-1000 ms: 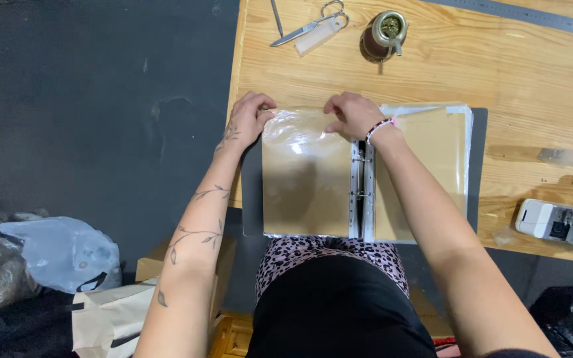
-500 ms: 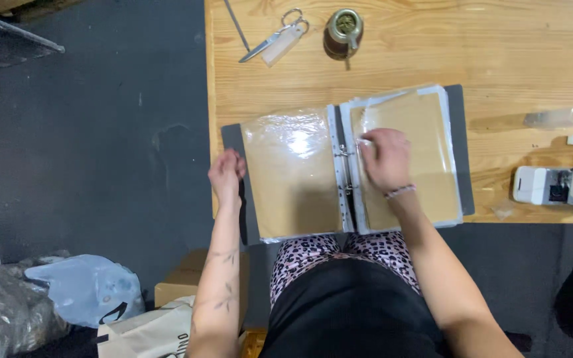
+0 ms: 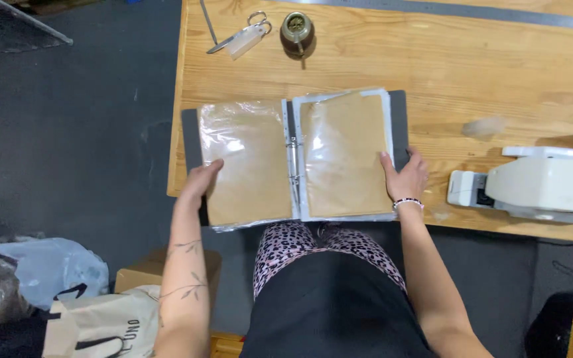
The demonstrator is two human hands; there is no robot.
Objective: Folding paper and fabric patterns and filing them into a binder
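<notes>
Both hands grip the outer edges of an open ring binder (image 3: 296,159) lying on the wooden tabletop (image 3: 499,73).

The left hand (image 3: 200,182) holds the binder's left cover edge, fingers curled around it beside a plastic sleeve (image 3: 247,162) with brown paper. The right hand (image 3: 404,176) clasps the right cover edge, thumb on top, fingers wrapped under. Farther right sits a white machine (image 3: 538,185).

Both hands (image 3: 200,182) on open binder (image 3: 296,159) edges
</notes>
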